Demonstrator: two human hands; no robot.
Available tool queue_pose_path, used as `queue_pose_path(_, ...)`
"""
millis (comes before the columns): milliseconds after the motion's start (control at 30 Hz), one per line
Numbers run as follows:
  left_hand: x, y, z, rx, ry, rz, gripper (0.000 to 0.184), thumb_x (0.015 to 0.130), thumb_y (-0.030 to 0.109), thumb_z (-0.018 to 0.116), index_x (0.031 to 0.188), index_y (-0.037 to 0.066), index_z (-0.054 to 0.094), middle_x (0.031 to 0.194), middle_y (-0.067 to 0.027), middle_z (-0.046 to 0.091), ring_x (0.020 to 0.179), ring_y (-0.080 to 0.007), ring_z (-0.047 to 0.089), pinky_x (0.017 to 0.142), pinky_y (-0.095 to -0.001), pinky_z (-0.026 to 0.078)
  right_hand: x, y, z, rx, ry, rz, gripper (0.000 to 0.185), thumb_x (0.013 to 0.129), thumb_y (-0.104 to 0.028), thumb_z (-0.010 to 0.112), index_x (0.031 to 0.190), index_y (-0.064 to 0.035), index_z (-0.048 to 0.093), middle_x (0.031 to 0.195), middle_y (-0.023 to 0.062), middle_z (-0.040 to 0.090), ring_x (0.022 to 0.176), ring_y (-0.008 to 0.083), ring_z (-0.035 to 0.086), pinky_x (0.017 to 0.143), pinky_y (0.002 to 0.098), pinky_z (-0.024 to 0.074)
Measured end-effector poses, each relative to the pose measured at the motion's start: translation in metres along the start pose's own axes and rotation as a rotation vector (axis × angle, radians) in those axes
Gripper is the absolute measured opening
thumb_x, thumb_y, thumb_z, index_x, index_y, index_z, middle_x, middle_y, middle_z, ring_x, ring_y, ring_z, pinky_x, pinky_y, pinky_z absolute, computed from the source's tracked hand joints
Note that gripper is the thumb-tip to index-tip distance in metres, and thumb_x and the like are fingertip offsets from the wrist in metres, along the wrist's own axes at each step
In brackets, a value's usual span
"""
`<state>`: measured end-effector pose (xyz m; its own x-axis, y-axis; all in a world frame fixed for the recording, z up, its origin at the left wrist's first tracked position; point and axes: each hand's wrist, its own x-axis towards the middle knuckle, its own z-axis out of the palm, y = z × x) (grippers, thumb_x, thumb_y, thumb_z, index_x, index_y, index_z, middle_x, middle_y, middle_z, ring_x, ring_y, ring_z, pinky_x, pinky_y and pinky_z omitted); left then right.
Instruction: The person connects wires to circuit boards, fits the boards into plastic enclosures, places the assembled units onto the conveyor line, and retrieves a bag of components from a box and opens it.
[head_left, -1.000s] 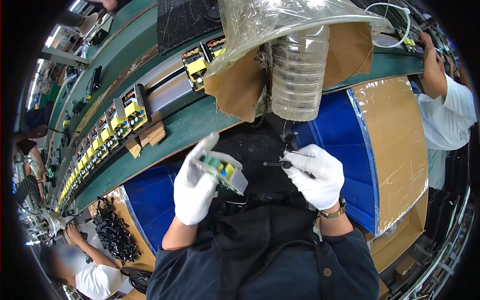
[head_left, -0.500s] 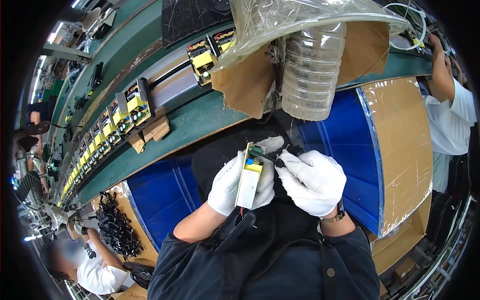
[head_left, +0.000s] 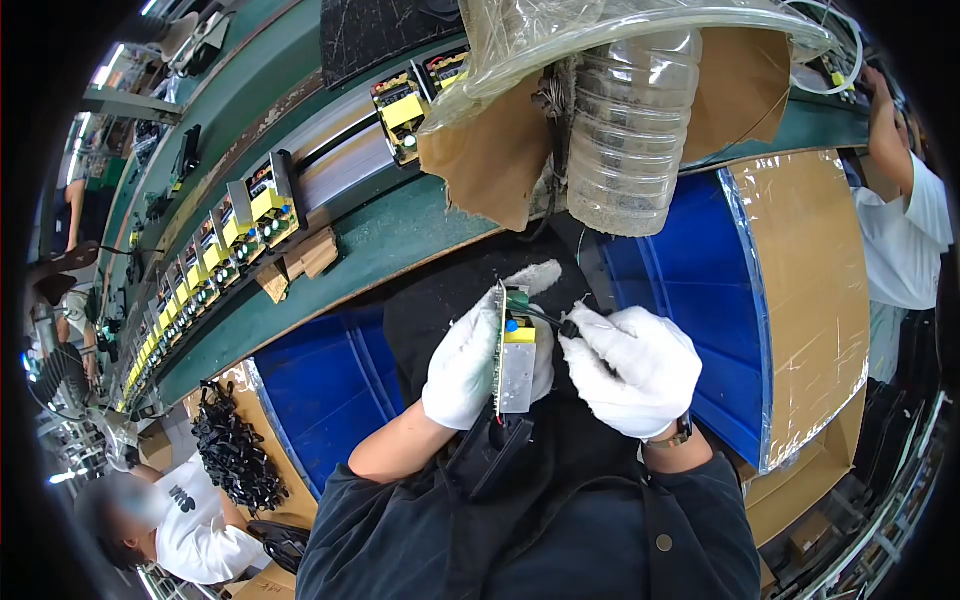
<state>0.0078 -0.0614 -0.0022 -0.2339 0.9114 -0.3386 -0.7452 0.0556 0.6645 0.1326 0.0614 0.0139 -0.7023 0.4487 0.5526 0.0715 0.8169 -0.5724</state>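
Note:
In the head view my gloved left hand point(head_left: 466, 362) is wrapped round a circuit board point(head_left: 516, 372) with a yellow transformer and a silver heat sink, held on edge in front of my chest. My gloved right hand point(head_left: 634, 368) pinches a black cable point(head_left: 548, 318) beside its upper end; the cable runs to the green part at the top of the board. Below the board hangs a black plastic housing point(head_left: 490, 455), with a bit of red wire between them. The cable's far end is hidden by my right fingers.
A row of similar boards point(head_left: 205, 255) stands along the green bench point(head_left: 400, 215). A clear ribbed bottle point(head_left: 632, 140) hangs beyond my hands by brown cardboard point(head_left: 495, 150). Blue bins point(head_left: 685, 300) flank me. Black cables point(head_left: 235, 450) lie in a heap at left. Other people point(head_left: 205, 520) work on both sides.
The board has turned a little more upright and shifted slightly right with my left hand. My right hand has moved slightly right, still pinching the cable. The person at lower left has moved an arm.

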Motion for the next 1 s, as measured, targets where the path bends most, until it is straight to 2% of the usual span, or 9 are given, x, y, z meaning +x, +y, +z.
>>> queue_pose_path(167, -0.001, -0.005, -0.004, -0.038, -0.023, 0.015, 0.072, 0.097, 0.051, 0.041, 0.145, 0.001, 0.025, 0.061, -0.0054, 0.045, 0.041, -0.0152, 0.036, 0.043, -0.0289, 0.03, -0.001, 0.002, 0.001, 0.018, 0.005, 0.057, 0.023, 0.067, -0.009, 0.078, 0.088, -0.0047, 0.07, 0.066, 0.005, 0.06, 0.05, 0.0206, 0.058, 0.045, 0.03, 0.0448)
queue_pose_path(267, 0.001, -0.007, -0.017, -0.223, -0.222, 0.037, 0.062, 0.099, 0.041, 0.045, 0.143, 0.001, 0.029, 0.081, -0.0117, 0.055, 0.062, -0.0174, 0.053, 0.057, -0.0295, 0.045, -0.002, 0.003, 0.004, 0.138, 0.017, 0.087, 0.021, 0.064, 0.002, 0.076, 0.084, -0.0032, 0.071, 0.063, 0.0074, 0.059, 0.05, 0.0202, 0.056, 0.046, 0.0277, 0.0411)
queue_pose_path(433, 0.003, 0.001, -0.017, -0.052, -0.17, -0.001, 0.065, 0.097, 0.043, 0.048, 0.141, -0.001, 0.031, 0.083, -0.0126, 0.057, 0.063, -0.0161, 0.054, 0.057, -0.0272, 0.046, -0.001, 0.007, -0.002, 0.14, -0.035, 0.161, 0.021, 0.065, 0.001, 0.076, 0.085, -0.0025, 0.071, 0.064, 0.0078, 0.059, 0.051, 0.0195, 0.056, 0.047, 0.0274, 0.0414)
queue_pose_path(533, 0.008, -0.002, -0.011, 0.007, -0.098, 0.036, 0.073, 0.093, 0.044, 0.053, 0.143, -0.002, 0.027, 0.07, -0.0154, 0.051, 0.045, -0.0157, 0.041, 0.043, -0.0277, 0.035, -0.008, 0.012, -0.002, 0.17, 0.013, 0.116, 0.026, 0.069, -0.008, 0.077, 0.094, -0.0072, 0.071, 0.068, 0.0063, 0.06, 0.053, 0.0215, 0.058, 0.047, 0.0303, 0.0453)
queue_pose_path(567, 0.008, -0.001, -0.01, 0.006, -0.097, 0.035, 0.073, 0.093, 0.044, 0.053, 0.143, -0.002, 0.027, 0.07, -0.0154, 0.051, 0.045, -0.0157, 0.041, 0.043, -0.0277, 0.035, -0.009, 0.012, -0.001, 0.17, 0.013, 0.118, 0.026, 0.069, -0.008, 0.077, 0.094, -0.0072, 0.071, 0.068, 0.0063, 0.06, 0.053, 0.0215, 0.058, 0.047, 0.0303, 0.0453)
queue_pose_path(800, 0.01, 0.001, -0.014, -0.18, -0.101, -0.099, 0.076, 0.088, 0.04, 0.061, 0.141, -0.004, 0.029, 0.082, -0.0266, 0.058, 0.044, -0.0176, 0.045, 0.042, -0.0283, 0.037, -0.01, 0.008, -0.006, 0.018, -0.033, 0.062, 0.033, 0.069, -0.006, 0.077, 0.102, -0.0081, 0.071, 0.075, 0.0075, 0.062, 0.06, 0.0239, 0.06, 0.051, 0.031, 0.0474)
queue_pose_path(833, 0.01, 0.001, -0.015, -0.181, -0.099, -0.1, 0.076, 0.088, 0.04, 0.061, 0.141, -0.004, 0.029, 0.082, -0.0266, 0.058, 0.044, -0.0176, 0.045, 0.042, -0.0283, 0.037, -0.011, 0.008, -0.004, 0.019, -0.034, 0.064, 0.033, 0.069, -0.006, 0.077, 0.102, -0.0081, 0.071, 0.075, 0.0075, 0.062, 0.06, 0.0239, 0.06, 0.051, 0.031, 0.0474)
queue_pose_path(933, 0.011, 0.005, -0.017, -0.267, -0.228, -0.153, 0.073, 0.087, 0.044, 0.061, 0.136, -0.004, 0.038, 0.086, -0.0192, 0.064, 0.064, -0.0165, 0.06, 0.057, -0.0235, 0.047, -0.013, 0.011, 0.003, 0.031, 0.027, 0.093, 0.04, 0.07, -0.005, 0.076, 0.109, -0.0101, 0.069, 0.077, 0.0076, 0.063, 0.062, 0.0246, 0.061, 0.053, 0.032, 0.0483)
queue_pose_path(1000, 0.009, 0.006, -0.019, -0.197, -0.205, -0.145, 0.073, 0.085, 0.041, 0.064, 0.135, -0.005, 0.039, 0.087, -0.0219, 0.064, 0.059, -0.0187, 0.06, 0.054, -0.0256, 0.047, -0.016, 0.021, 0.01, 0.046, 0.035, 0.069, 0.043, 0.07, -0.005, 0.075, 0.112, -0.0106, 0.067, 0.079, 0.0081, 0.063, 0.062, 0.0254, 0.061, 0.053, 0.0322, 0.0487)
